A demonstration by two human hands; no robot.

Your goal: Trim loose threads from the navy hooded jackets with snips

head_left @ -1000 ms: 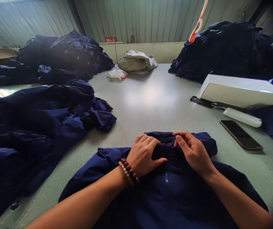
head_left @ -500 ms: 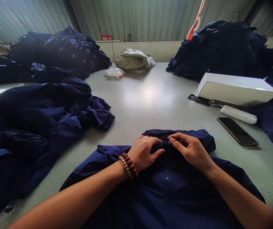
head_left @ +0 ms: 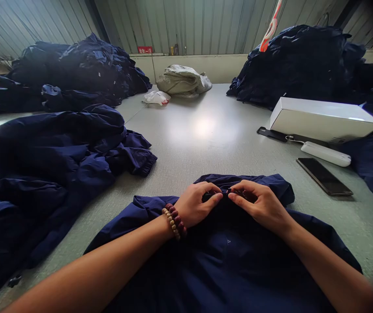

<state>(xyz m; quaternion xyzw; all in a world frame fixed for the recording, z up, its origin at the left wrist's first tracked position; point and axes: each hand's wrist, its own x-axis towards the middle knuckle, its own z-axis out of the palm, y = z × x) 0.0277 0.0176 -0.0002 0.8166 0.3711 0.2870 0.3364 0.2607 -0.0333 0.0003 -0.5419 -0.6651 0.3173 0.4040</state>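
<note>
A dark navy jacket (head_left: 206, 265) lies spread on the table in front of me, its collar end pointing away. At the collar, my left hand (head_left: 197, 202) pinches the fabric between thumb and fingers; two bead bracelets (head_left: 175, 221) circle that wrist. Just to its right, my right hand (head_left: 261, 204) grips the same edge, thumb against forefinger. The two sets of fingertips are close together, with a small gap between them. What exactly sits under the fingertips is too dark to make out. A small pale mark shows on the cloth below the hands.
More navy garments (head_left: 49, 169) lie at the left. Tall heaps of dark clothing stand at the back left (head_left: 75, 69) and back right (head_left: 297, 69). A white box (head_left: 323, 119), a white power bank (head_left: 325, 153) and a phone (head_left: 324, 176) lie to the right. A pale bundle (head_left: 183, 81) rests at the back.
My left thumb and fingers have closed in on the collar edge. The right fingertips have shifted slightly and still hold the fabric. The jacket stays in place.
</note>
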